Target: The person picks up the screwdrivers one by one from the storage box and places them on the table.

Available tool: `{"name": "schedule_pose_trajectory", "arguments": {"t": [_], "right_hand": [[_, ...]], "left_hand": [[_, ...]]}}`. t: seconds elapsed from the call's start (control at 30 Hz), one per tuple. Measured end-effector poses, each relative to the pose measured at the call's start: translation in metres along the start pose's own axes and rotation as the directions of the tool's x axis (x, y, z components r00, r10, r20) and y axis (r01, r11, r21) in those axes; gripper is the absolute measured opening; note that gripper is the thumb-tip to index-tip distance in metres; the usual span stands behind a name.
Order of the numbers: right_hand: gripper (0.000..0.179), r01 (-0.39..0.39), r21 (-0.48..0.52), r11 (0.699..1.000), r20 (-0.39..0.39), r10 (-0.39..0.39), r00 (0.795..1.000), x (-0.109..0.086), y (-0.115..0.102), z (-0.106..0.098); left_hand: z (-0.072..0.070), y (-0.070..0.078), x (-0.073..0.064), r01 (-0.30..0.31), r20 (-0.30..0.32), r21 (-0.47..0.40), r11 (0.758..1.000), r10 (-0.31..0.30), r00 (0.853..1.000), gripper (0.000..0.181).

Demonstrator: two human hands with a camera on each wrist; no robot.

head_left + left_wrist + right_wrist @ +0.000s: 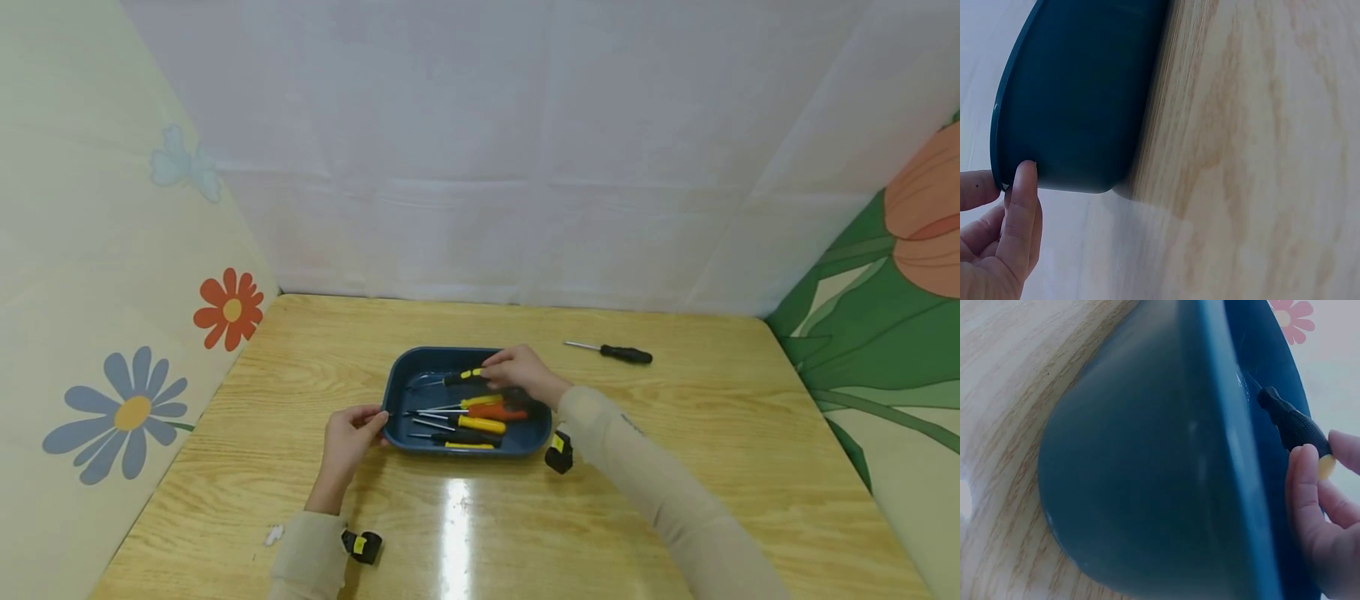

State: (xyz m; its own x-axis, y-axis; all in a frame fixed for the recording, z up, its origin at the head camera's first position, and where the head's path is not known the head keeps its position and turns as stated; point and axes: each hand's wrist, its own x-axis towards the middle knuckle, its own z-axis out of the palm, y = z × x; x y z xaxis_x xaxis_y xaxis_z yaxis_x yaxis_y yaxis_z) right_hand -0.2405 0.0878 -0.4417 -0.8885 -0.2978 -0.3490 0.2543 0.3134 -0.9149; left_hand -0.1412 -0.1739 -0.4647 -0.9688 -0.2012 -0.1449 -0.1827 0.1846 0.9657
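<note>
A dark blue basin [477, 452] with rounded corners stands on the table and holds several screwdrivers. My left hand [352, 437] pinches its left rim between thumb and fingers; the left wrist view shows the fingers [1020, 212] against the outer wall. Over the far right part of the basin, my right hand [525, 372] holds a black-and-yellow screwdriver [463, 377] by its handle end, shaft pointing left. In the right wrist view that screwdriver [1291, 422] shows inside the far wall. Below it lie an orange-handled screwdriver [498, 412] and a yellow-handled screwdriver [480, 425].
A black screwdriver [626, 355] lies on the wooden table [675, 433] to the right of the basin, near the back. A small white scrap [274, 534] is by the left sleeve. White cloth [450, 208] hangs behind, with flower-patterned panels at both sides.
</note>
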Motion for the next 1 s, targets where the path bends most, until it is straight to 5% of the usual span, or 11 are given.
{"name": "schedule_pose_trajectory", "arguments": {"t": [1.0], "right_hand": [[0.030, -0.051, 0.110, 0.993, 0.029, 0.048, 0.998, 0.0009, -0.0009, 0.0055]], "left_hand": [[0.0000, -0.0009, 0.0012, 0.003, -0.004, -0.001, 1.000, -0.003, 1.000, 0.020]]}}
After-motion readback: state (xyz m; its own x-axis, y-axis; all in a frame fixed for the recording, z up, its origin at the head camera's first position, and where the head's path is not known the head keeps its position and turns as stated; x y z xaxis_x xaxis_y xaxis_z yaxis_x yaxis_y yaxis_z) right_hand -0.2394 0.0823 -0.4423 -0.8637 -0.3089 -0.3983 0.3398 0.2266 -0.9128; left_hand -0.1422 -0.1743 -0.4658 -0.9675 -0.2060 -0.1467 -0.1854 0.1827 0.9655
